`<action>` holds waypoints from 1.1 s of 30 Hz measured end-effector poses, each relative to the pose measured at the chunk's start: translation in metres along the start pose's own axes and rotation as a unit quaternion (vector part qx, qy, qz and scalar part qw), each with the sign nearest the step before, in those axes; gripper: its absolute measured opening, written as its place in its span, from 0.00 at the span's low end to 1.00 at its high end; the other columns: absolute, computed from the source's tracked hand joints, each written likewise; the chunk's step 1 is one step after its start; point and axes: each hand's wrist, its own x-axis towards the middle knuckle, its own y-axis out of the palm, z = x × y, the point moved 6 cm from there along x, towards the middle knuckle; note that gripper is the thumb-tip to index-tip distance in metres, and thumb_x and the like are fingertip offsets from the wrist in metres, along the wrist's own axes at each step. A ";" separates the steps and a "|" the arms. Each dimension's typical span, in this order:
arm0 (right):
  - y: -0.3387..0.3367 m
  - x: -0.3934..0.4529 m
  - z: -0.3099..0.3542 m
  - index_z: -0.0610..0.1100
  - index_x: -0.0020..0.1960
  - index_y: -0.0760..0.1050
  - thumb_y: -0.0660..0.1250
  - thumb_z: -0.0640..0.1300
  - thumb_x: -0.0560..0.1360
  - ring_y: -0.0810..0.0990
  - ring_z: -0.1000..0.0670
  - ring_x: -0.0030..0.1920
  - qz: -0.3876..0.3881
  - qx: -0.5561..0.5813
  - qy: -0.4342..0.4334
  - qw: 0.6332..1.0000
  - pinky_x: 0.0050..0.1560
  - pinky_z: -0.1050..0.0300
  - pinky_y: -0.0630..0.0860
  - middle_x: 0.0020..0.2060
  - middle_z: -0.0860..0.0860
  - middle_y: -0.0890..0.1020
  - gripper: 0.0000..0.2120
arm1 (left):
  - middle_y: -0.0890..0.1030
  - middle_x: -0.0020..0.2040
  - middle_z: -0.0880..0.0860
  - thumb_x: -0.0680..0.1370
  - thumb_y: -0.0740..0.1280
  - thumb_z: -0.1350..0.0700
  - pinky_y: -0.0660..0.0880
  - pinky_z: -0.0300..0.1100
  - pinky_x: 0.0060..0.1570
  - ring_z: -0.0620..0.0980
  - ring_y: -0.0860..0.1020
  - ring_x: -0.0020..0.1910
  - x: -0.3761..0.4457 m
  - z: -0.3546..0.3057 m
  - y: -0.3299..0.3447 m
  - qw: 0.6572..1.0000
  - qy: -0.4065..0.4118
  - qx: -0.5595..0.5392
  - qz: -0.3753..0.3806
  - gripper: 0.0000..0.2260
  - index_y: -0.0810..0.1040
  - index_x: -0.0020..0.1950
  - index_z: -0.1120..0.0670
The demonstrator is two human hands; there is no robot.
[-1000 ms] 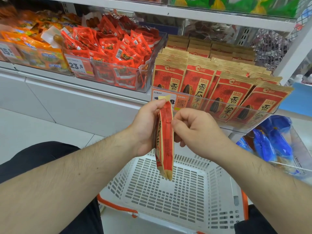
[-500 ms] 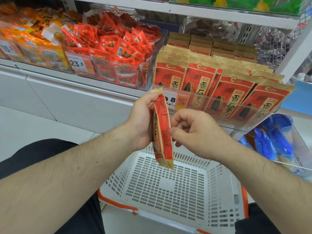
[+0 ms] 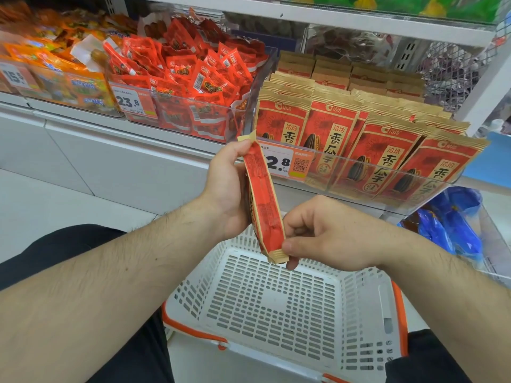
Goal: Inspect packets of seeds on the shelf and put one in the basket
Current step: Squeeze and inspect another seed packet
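A red and tan packet of sunflower seeds (image 3: pixel 264 200) is held edge-on above the white plastic basket (image 3: pixel 279 305). My left hand (image 3: pixel 226 189) grips the packet along its upper half, thumb near the top seal. My right hand (image 3: pixel 323 233) pinches the packet's bottom tan seal between thumb and finger. Rows of the same seed packets (image 3: pixel 381 150) stand upright in a clear tray on the shelf just behind. The basket holds nothing and sits below my hands, between my legs.
A clear bin of small red snack packets (image 3: pixel 190 78) stands left of the seeds, with orange packets (image 3: pixel 55 64) further left. Blue packets (image 3: pixel 453 225) lie on a lower shelf at the right. A white shelf board (image 3: pixel 331 20) runs above.
My right hand slid down from the packet's upper part to its bottom seal. The packet turned and tilted, its top now leaning left in my left hand.
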 end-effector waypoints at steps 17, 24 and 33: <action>0.004 0.013 -0.025 0.39 0.58 0.73 0.79 0.55 0.66 0.71 0.52 0.29 -0.044 0.266 0.116 0.956 0.31 0.58 0.64 0.38 0.45 0.79 0.29 | 0.81 0.54 0.63 0.79 0.54 0.38 0.75 0.51 0.53 0.62 0.79 0.53 -0.006 -0.002 0.005 0.989 -0.028 -0.124 0.071 0.30 0.76 0.64 0.61; -0.006 0.010 -0.022 0.40 0.55 0.78 0.74 0.40 0.73 0.80 0.58 0.28 -0.138 0.265 0.101 0.949 0.26 0.68 0.71 0.33 0.52 0.84 0.12 | 0.83 0.50 0.59 0.82 0.52 0.40 0.81 0.51 0.46 0.58 0.83 0.47 -0.007 -0.009 0.004 0.998 0.038 -0.036 0.041 0.27 0.79 0.62 0.59; -0.025 0.007 -0.022 0.43 0.51 0.81 0.70 0.48 0.76 0.81 0.59 0.32 -0.241 0.211 0.066 0.945 0.31 0.68 0.72 0.39 0.52 0.86 0.09 | 0.85 0.52 0.58 0.84 0.50 0.40 0.80 0.53 0.51 0.57 0.84 0.52 -0.005 -0.001 0.005 0.997 0.011 0.066 0.041 0.25 0.81 0.57 0.55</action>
